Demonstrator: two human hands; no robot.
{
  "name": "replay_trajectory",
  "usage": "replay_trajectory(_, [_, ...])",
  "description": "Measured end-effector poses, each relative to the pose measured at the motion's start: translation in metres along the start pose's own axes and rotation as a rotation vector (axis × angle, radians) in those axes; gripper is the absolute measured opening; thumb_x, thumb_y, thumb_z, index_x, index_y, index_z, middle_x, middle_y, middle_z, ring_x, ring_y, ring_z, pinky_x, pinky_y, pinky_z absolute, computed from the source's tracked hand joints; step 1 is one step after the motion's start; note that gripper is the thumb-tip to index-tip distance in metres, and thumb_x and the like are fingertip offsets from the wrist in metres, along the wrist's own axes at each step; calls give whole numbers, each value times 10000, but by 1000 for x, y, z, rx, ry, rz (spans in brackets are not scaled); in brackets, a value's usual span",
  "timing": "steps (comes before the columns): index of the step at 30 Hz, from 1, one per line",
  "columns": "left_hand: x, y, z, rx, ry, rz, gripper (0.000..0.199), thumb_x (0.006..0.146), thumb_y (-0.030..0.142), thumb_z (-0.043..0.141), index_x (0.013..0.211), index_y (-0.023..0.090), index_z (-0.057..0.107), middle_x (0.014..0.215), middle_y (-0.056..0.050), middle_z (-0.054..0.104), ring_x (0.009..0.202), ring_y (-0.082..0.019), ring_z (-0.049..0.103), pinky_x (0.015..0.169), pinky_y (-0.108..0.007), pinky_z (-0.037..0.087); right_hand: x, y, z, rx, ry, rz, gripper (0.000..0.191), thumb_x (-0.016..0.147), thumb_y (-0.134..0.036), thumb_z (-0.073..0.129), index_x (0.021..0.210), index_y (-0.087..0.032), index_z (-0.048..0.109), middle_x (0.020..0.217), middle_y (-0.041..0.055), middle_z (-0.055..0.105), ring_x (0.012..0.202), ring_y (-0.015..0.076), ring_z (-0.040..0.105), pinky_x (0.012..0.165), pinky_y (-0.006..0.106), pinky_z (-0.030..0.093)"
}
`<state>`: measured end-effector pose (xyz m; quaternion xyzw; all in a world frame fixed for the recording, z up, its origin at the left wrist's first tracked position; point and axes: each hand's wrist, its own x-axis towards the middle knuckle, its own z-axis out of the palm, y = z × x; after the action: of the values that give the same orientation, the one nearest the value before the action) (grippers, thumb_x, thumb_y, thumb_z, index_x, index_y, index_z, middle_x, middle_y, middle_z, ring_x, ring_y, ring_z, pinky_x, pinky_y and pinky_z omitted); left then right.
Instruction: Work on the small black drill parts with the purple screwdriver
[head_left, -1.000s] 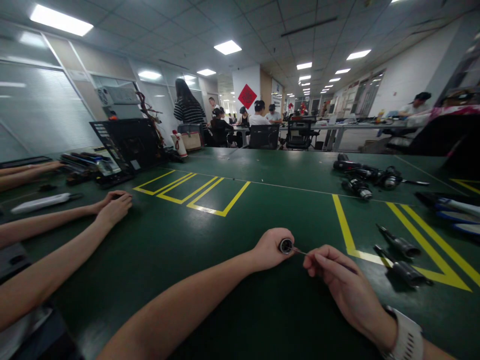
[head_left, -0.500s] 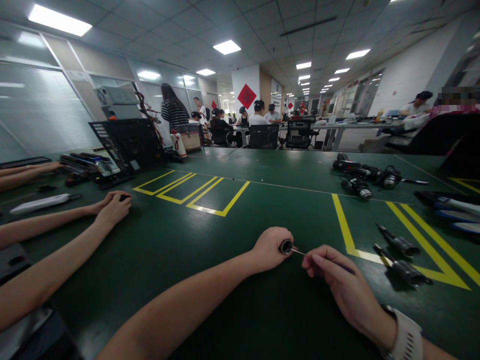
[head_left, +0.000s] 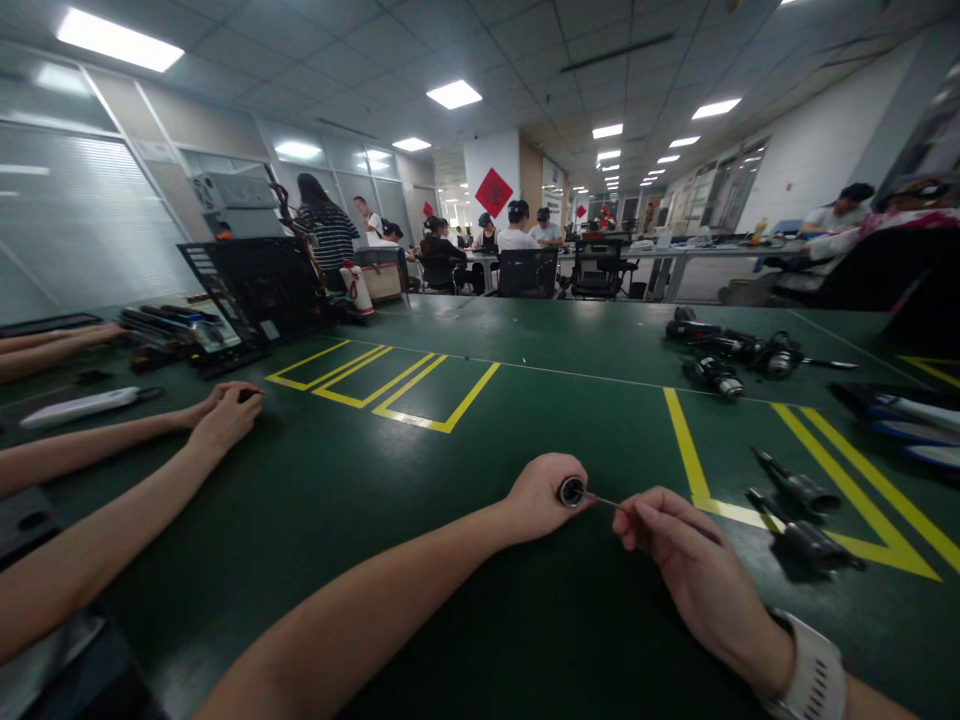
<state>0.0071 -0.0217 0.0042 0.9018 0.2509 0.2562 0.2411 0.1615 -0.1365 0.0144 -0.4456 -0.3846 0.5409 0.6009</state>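
Right hand (head_left: 686, 560) edged outward — pinching one thin rod (head_left: 604, 500); left hand (head_left: 544, 495) grips one cylinder (head_left: 571, 491).

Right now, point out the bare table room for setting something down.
The green table is bare between a co-worker's hand and the left hand, nearer than the left-side yellow tape. It is crowded beyond the right hand: dark cylindrical parts, with black tools farther back.

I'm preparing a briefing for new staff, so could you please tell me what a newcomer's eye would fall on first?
Probably the dark round part in the left hand, just right of centre, with a thin rod beside it in the right hand. Next come the yellow tape markings on the green table, then the red diamond on the white pillar behind.
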Motion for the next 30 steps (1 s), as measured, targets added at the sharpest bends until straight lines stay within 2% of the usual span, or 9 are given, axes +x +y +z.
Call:
replay_trajectory(4, [-1, 0, 1, 67, -12, 53, 161, 786, 276, 602, 694, 161, 538, 686, 9, 535, 652, -118, 489, 681, -254, 402, -4, 6, -2, -235, -29, -99, 191, 803, -361, 599, 718, -204, 667, 737, 31, 632, 720, 192, 535, 674, 318, 401])
replay_trajectory(6, [-1, 0, 1, 78, -7, 82, 171, 789, 282, 600, 686, 161, 536, 675, 10, 533, 646, -120, 490, 685, -257, 400, -5, 7, -2, -278, -49, -108, 200, 811, -368, 591, 724, -207, 670, 742, 28, 631, 729, 192, 534, 681, 317, 398])
replay_trajectory(14, [0, -1, 1, -57, 36, 63, 168, 746, 248, 626, 667, 159, 508, 659, 23, 499, 619, -106, 468, 629, -229, 382, 0, -1, 1, 48, -42, 72, 165, 784, -321, 617, 705, -189, 677, 730, 41, 663, 690, 177, 545, 652, 310, 411])
replay_trajectory(21, [0, 3, -1, -218, 28, -5, 199, 714, 235, 664, 650, 152, 495, 638, 42, 468, 592, -87, 446, 578, -206, 360, 1, 0, 0, 115, -66, 74, 155, 789, -304, 617, 707, -188, 680, 731, 38, 664, 693, 166, 545, 655, 297, 414])
replay_trajectory(24, [0, 4, -2, -222, 28, -11, 208, 716, 243, 663, 644, 151, 492, 641, 40, 469, 598, -88, 448, 584, -209, 364, 0, 1, 0, 54, -58, 30, 161, 811, -305, 593, 720, -199, 674, 737, 27, 653, 695, 164, 537, 657, 297, 410])
replay_trajectory(30, [-1, 1, -1, -86, 27, 6, 192, 755, 284, 626, 664, 156, 515, 662, 24, 495, 628, -104, 461, 632, -229, 387, -4, 7, -3, -201, -59, -124, 187, 835, -340, 565, 726, -218, 656, 759, 15, 623, 740, 181, 532, 684, 315, 401])
